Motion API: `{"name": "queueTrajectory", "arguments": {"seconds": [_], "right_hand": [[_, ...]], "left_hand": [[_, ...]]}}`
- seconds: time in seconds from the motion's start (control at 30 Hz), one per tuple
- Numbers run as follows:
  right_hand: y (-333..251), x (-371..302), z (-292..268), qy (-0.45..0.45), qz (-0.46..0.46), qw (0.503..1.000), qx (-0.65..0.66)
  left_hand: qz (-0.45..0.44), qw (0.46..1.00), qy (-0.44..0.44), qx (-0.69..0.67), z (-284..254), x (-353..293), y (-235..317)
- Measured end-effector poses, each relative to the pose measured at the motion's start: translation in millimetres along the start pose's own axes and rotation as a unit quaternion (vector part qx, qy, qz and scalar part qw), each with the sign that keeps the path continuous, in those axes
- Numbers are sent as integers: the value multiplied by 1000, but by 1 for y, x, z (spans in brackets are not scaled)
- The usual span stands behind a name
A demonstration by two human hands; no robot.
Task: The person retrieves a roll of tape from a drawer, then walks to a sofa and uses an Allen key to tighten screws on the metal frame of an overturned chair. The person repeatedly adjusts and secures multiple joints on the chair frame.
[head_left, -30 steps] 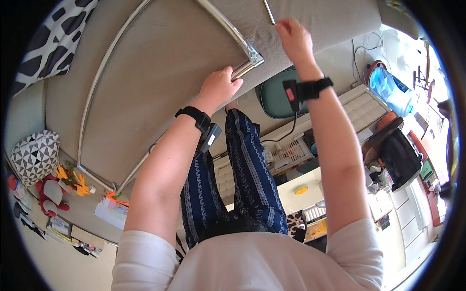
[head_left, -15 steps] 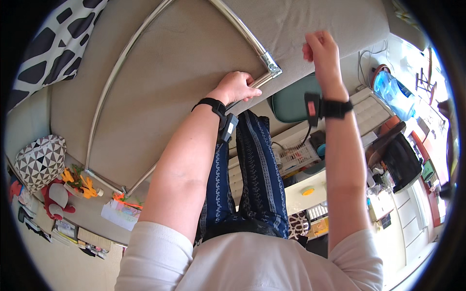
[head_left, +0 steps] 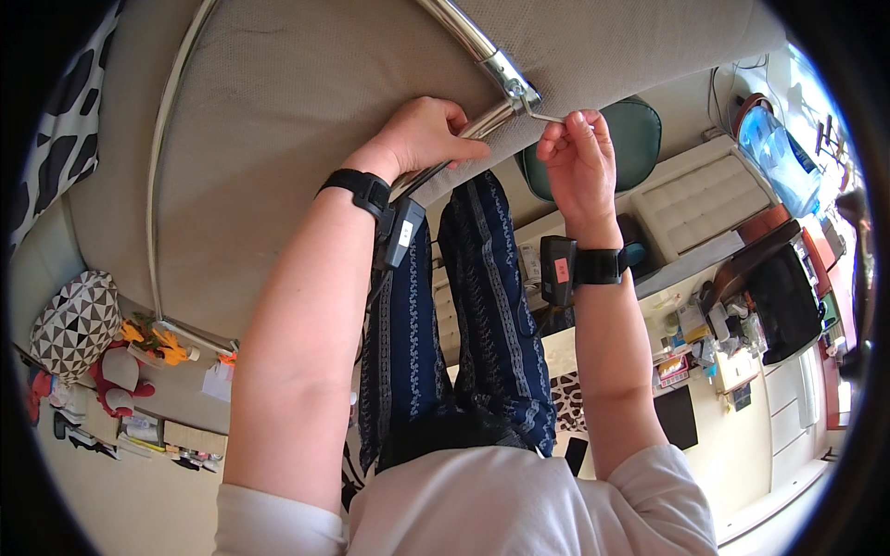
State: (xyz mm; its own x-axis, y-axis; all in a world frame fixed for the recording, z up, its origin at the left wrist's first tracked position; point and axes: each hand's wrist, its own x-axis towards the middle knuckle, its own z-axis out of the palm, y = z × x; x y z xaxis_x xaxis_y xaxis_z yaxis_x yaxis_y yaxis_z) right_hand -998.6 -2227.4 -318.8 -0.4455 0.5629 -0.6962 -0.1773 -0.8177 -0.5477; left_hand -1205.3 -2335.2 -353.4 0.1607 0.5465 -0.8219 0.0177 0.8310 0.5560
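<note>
A shiny metal tube frame point(head_left: 459, 30) lies on a beige cushioned surface point(head_left: 287, 139). Two of its tubes meet at a metal corner joint point(head_left: 505, 74). My left hand point(head_left: 422, 134) is closed round the short tube just below that joint, thumb along its near side. To the right, my right hand point(head_left: 584, 171) pinches the long arm of a thin bent hex key point(head_left: 547, 118). The key's short end reaches the joint at its screw; whether it is seated inside cannot be made out.
A green stool seat point(head_left: 638, 139) stands beyond the cushion's right edge. Further right are a cream tufted bench point(head_left: 709, 199) and a large blue water bottle point(head_left: 779, 153). A patterned pillow point(head_left: 74, 324) and a red plush toy point(head_left: 119, 380) lie at the left.
My right hand has come down and left toward the joint, and the hex key now shows at the joint. My left hand keeps its hold on the tube; the whole view has shifted.
</note>
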Motion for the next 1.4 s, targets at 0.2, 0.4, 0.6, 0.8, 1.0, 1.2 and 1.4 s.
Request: {"name": "queueTrajectory", "arguments": {"seconds": [0.2, 0.4, 0.6, 0.8, 1.0, 1.2, 1.4], "right_hand": [[5, 5, 9, -9, -2, 1000, 12], [7, 10, 16, 19, -10, 1000, 10], [9, 12, 19, 32, -14, 999, 7], [13, 11, 24, 52, -16, 998, -5], [17, 10, 36, 86, -62, 994, -19], [12, 12, 38, 119, -37, 990, -71], [7, 14, 37, 108, -11, 993, -53]], "left_hand": [[-20, 1000, -8, 3, -6, -6, 6], [-22, 1000, -7, 12, -7, -6, 6], [-45, 999, -13, 7, -9, -9, 7], [-19, 1000, -10, -9, -8, -9, 7], [-25, 999, -9, -28, -8, -7, 5], [-28, 999, -10, -12, -7, -6, 4], [-21, 1000, -13, -1, -8, -8, 6]]}}
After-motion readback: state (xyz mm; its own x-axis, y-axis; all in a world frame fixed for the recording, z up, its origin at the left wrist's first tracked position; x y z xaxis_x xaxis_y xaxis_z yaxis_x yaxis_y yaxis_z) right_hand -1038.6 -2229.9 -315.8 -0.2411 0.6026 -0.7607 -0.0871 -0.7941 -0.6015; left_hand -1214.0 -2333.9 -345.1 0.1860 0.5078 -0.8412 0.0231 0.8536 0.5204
